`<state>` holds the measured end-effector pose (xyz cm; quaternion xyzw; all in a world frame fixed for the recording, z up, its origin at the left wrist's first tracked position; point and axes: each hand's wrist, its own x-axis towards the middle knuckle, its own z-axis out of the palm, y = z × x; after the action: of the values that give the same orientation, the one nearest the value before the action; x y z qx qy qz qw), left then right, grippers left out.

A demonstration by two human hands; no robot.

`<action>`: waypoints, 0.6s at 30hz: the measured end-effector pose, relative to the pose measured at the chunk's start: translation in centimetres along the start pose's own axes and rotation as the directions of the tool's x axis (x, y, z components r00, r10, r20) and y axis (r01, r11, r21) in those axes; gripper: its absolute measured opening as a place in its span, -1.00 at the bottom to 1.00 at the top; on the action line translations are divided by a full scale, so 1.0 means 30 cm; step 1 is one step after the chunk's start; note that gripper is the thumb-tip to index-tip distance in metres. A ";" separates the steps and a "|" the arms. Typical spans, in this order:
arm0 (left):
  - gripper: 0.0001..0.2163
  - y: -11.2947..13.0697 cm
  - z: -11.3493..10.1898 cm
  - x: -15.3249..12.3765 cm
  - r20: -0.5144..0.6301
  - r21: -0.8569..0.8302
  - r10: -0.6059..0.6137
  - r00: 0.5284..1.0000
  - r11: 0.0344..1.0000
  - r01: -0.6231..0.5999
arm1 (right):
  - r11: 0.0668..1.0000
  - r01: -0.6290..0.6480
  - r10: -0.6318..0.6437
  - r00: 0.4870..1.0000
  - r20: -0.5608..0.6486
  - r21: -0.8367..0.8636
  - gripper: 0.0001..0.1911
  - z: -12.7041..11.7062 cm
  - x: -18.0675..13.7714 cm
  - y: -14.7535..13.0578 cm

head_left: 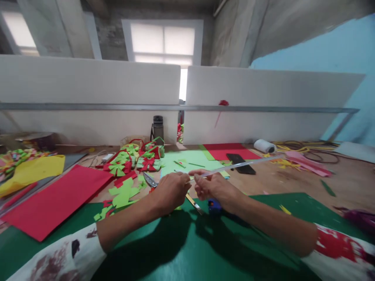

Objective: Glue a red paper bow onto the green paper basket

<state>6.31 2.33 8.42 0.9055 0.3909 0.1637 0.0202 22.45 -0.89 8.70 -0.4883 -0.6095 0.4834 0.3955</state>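
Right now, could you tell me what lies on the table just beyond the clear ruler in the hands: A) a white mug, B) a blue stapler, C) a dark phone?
C: a dark phone lies flat on the wooden table, just past the clear ruler that both hands hold.

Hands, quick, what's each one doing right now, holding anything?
Left hand: closed, pinching the near end of the long clear ruler.
Right hand: closed, fingers gripping the same ruler beside the left hand.
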 end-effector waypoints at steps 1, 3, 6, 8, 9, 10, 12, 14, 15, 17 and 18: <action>-0.77 0.030 0.002 0.004 -0.003 -0.019 0.018 1.000 1.000 -0.019 | 1.000 0.012 -0.012 1.000 -0.017 0.017 -0.42 -0.015 -0.015 0.000; -0.77 0.072 0.012 0.007 -0.031 -0.060 0.038 0.999 0.997 -0.040 | 0.999 0.035 -0.034 0.998 -0.053 0.018 -0.44 -0.059 -0.048 0.004; -0.72 0.085 0.043 -0.004 -0.105 -0.174 0.040 0.994 0.983 -0.058 | 0.995 0.075 -0.083 0.987 -0.141 -0.059 -0.50 -0.144 -0.105 0.034; -0.74 0.076 0.073 -0.018 -0.095 -0.268 0.017 0.995 0.963 -0.042 | 0.983 0.080 -0.112 0.974 -0.195 -0.164 -0.58 -0.199 -0.144 0.069; -0.76 0.071 0.088 -0.026 -0.073 -0.306 0.002 0.997 0.952 -0.025 | 0.971 0.069 -0.118 0.971 -0.206 -0.229 -0.64 -0.221 -0.161 0.087; -0.77 0.067 0.102 -0.033 -0.051 -0.330 -0.004 0.999 0.944 -0.013 | 0.953 0.052 -0.119 0.971 -0.210 -0.300 -0.72 -0.238 -0.177 0.106; -0.80 0.065 0.127 -0.045 -0.016 -0.367 -0.014 1.000 0.930 0.007 | 0.900 0.019 -0.119 0.972 -0.204 -0.435 -0.80 -0.255 -0.203 0.138; -0.81 0.069 0.146 -0.051 -0.001 -0.398 -0.026 1.000 0.917 0.024 | 0.842 0.000 -0.123 0.974 -0.192 -0.540 -0.77 -0.252 -0.220 0.162; -0.81 0.071 0.152 -0.053 0.003 -0.415 -0.035 0.999 0.909 0.033 | 0.817 -0.005 -0.125 0.975 -0.184 -0.577 -0.74 -0.245 -0.226 0.172; -0.80 0.074 0.161 -0.055 0.002 -0.452 -0.050 0.999 0.891 0.045 | 0.781 -0.010 -0.126 0.977 -0.173 -0.625 -0.70 -0.228 -0.234 0.187; -0.80 0.075 0.163 -0.055 -0.001 -0.472 -0.056 0.998 0.880 0.049 | 0.771 -0.010 -0.128 0.977 -0.170 -0.637 -0.70 -0.221 -0.236 0.192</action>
<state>8.36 0.03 3.70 0.8611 0.3640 0.2600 0.2415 31.48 -6.14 4.47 -0.6202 -0.7081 0.1845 0.2827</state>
